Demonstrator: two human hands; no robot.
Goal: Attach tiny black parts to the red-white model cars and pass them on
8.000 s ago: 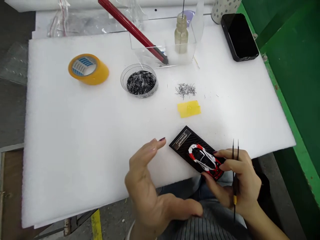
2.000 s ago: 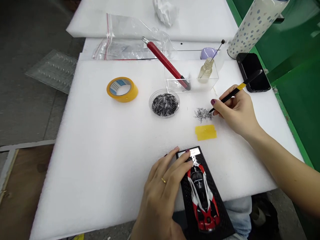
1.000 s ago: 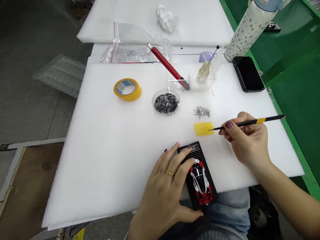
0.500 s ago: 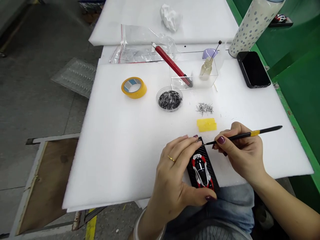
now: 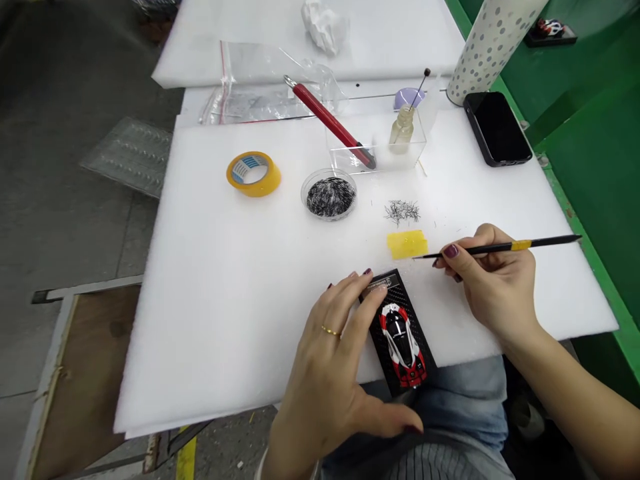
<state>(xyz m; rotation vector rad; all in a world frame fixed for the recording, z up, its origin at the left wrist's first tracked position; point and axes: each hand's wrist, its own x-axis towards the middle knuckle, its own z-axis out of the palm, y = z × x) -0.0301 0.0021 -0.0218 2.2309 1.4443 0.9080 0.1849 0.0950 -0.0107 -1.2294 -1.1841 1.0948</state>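
A small model car [image 5: 401, 343] in red, white and black sits on a black rectangular base [image 5: 383, 365] at the table's front edge. Along the base's upper left edge rest the fingertips of my left hand [image 5: 327, 360]. Its fingers are spread, and the thumb stands off below the base. My right hand [image 5: 493, 287] pinches a thin black brush [image 5: 500, 247] with a yellow band. The brush's fine tip points left, close to the lower edge of a yellow tape piece [image 5: 407, 245]. Short black fibres [image 5: 403, 211] lie loose just above that tape.
Farther back are a round dish [image 5: 330, 195] of black fibres, a yellow tape roll [image 5: 254, 175], and a clear box [image 5: 380, 160] with a small bottle [image 5: 401, 127] and a red pen-like tool [image 5: 330, 121]. A phone [image 5: 499, 129] and dotted bottle [image 5: 483, 57] stand right.
My right hand has drawn the brush tip up and away from the base toward the yellow tape. My left thumb has come off the base's lower end, and the fingers have shifted left.
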